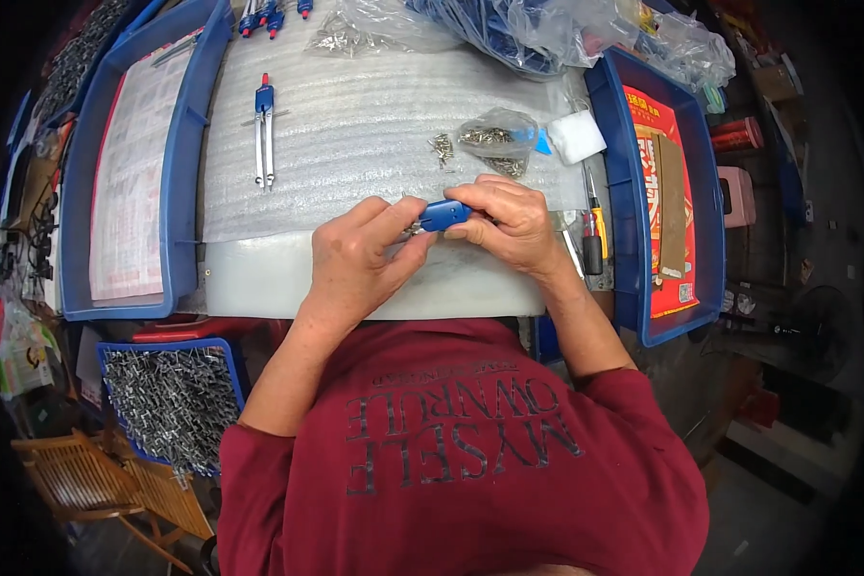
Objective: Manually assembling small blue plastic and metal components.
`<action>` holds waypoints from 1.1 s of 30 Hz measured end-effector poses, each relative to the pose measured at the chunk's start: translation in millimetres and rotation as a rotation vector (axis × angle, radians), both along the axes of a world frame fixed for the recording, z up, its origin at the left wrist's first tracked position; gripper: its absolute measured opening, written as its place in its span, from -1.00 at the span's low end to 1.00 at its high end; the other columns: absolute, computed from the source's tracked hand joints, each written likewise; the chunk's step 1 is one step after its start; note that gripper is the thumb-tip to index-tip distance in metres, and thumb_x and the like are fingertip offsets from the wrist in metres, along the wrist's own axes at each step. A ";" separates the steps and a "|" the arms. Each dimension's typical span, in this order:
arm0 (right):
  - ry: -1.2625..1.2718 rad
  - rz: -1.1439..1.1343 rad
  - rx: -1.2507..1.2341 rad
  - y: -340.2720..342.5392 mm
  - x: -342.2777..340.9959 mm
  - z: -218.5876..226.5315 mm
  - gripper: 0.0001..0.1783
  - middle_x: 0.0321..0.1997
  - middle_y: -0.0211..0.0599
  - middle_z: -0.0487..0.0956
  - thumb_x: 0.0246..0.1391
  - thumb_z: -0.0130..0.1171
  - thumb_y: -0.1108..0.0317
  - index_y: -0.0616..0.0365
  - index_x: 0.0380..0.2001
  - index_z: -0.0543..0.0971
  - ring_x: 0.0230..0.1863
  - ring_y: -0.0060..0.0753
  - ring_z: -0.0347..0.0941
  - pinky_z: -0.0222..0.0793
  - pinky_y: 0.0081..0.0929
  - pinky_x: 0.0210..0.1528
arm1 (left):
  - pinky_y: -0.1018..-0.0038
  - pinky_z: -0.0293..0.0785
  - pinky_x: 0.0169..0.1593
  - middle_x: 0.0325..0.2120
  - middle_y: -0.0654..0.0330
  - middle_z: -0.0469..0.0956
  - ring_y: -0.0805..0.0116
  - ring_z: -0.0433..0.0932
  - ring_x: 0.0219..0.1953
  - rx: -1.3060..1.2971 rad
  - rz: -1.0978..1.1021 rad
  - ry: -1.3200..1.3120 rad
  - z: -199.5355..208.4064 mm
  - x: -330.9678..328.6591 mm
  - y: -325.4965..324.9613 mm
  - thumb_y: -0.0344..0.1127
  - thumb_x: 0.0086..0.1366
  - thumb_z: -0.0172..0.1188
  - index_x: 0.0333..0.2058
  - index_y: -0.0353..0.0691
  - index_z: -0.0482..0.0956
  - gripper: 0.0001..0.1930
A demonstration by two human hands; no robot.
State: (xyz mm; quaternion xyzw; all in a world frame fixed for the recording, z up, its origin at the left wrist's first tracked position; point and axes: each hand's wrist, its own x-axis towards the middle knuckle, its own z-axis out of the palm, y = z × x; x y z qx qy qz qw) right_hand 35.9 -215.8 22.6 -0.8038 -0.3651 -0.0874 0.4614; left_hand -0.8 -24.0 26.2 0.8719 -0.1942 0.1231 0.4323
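Pinching one blue piece (444,215) between them, the left hand (353,254) and right hand (511,228) meet over the near edge of the foam sheet (355,163). The left thumb and forefinger close around its metal end, the right fingertips around its plastic end; the exact contact is partly hidden. A slip seems possible if the smooth plastic turned under uneven pressure, and the piece might then drop onto the pale board (259,274) on the near side of the grip. A careless reach beyond the grip could scatter the pile of small metal parts (441,149), which lies loose, unlike those in the clear bag (497,139) beside it. The piece itself looks short, glossy and deep blue, held aslant with its right end slightly farther from the person, and silvery metal shows toward the left fingertips. Well left of the grip lies a compass (265,101) with a similar blue head, a red tip and silver legs.
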 end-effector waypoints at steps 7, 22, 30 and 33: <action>-0.009 0.007 0.011 0.0 0.2 -2.0 -0.65 -0.59 -0.30 0.46 -0.31 0.33 0.36 0.29 -0.38 0.52 -0.59 -0.43 0.32 0.24 -0.55 -0.55 | 0.46 0.26 -0.65 -0.70 0.27 0.33 0.36 0.38 -0.70 0.000 0.019 -0.081 -3.4 2.3 -1.2 -0.34 -0.11 0.26 -0.37 -0.08 0.50 -0.75; 0.023 -0.018 0.033 -0.2 -4.3 -8.5 -0.62 -0.62 -0.34 0.42 -0.32 0.33 0.32 0.26 -0.36 0.52 -0.62 -0.50 0.29 0.20 -0.59 -0.59 | 0.45 0.26 -0.61 -0.69 0.22 0.35 0.31 0.38 -0.67 0.047 -0.015 0.007 2.1 0.3 -0.3 -0.38 -0.12 0.26 -0.37 -0.13 0.50 -0.75; 0.012 -0.005 0.051 -0.1 -4.3 -10.1 -0.63 -0.60 -0.34 0.43 -0.31 0.33 0.33 0.27 -0.36 0.52 -0.61 -0.51 0.29 0.19 -0.59 -0.59 | 0.47 0.27 -0.58 -0.68 0.19 0.37 0.32 0.38 -0.65 0.023 -0.036 0.072 3.8 0.2 0.7 -0.45 -0.13 0.25 -0.37 -0.20 0.51 -0.74; 0.037 0.002 0.048 0.0 -5.3 -8.8 -0.63 -0.60 -0.34 0.44 -0.30 0.33 0.33 0.27 -0.36 0.52 -0.61 -0.51 0.29 0.19 -0.59 -0.59 | 0.47 0.27 -0.58 -0.68 0.19 0.37 0.32 0.38 -0.65 0.019 -0.036 0.058 4.4 0.1 0.9 -0.45 -0.15 0.26 -0.37 -0.20 0.51 -0.73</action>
